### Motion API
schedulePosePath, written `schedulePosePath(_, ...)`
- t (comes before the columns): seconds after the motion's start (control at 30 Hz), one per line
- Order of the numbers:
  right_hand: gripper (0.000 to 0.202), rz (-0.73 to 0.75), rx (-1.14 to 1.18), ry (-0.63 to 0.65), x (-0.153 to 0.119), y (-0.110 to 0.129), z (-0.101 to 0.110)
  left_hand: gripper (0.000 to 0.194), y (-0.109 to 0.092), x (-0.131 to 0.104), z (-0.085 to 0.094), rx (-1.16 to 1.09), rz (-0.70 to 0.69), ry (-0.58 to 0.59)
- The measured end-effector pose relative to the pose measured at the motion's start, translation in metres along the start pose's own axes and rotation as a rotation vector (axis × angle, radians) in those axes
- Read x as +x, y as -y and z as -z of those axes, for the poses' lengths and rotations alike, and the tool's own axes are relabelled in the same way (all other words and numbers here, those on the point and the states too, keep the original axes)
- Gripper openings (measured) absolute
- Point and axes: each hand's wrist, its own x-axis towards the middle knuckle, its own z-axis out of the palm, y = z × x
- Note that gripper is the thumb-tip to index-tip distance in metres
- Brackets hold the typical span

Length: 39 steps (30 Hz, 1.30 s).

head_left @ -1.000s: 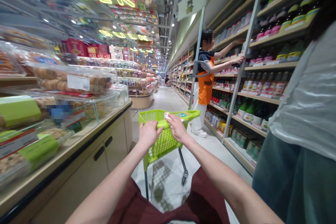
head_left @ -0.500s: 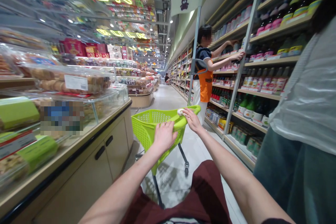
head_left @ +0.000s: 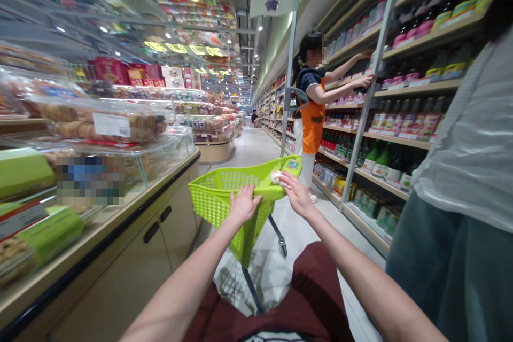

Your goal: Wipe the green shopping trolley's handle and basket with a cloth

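Centre frame: left hand (head_left: 243,204) curled over the green cart (head_left: 218,197) handle; right hand (head_left: 296,195) pinches a white wad (head_left: 276,177) against it. Wiping appears underway. Next stroke needs steady pressure along the handle, judged.

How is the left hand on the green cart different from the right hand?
The left hand grips the green cart at its near rim, fingers wrapped over the edge; the right hand reaches further along the handle. The left hand holds only the cart; the right hand presses a small white thing against the handle, too small to tell what it is. Both hands are bare and touch the same cart.
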Motion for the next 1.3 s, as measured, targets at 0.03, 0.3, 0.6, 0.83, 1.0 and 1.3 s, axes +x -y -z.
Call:
schedulePosePath(0.03,0.037,0.026,-0.045,-0.003,-0.002,0.003,-0.002,0.046,-0.003,0.0,0.0,0.016,-0.001,-0.005)
schedulePosePath(0.3,0.038,0.004,-0.235,-0.093,0.006,-0.021,0.005,0.048,-0.032,0.002,-0.004,0.072,0.008,0.013)
schedulePosePath(0.6,0.042,-0.05,-0.396,-0.139,0.001,-0.028,0.025,0.053,-0.023,0.004,-0.021,0.001,0.021,0.096)
schedulePosePath(0.83,0.043,0.152,-0.55,0.089,-0.017,0.001,-0.05,0.067,-0.016,0.001,-0.031,0.03,0.051,0.162)
schedulePosePath(1.0,0.043,0.166,-0.565,0.075,-0.014,-0.013,-0.039,0.067,-0.002,-0.004,-0.029,0.057,0.068,0.19)
schedulePosePath(1.3,0.047,0.167,-0.596,-0.064,-0.024,-0.03,-0.033,0.07,0.002,-0.007,-0.034,0.05,0.06,0.238)
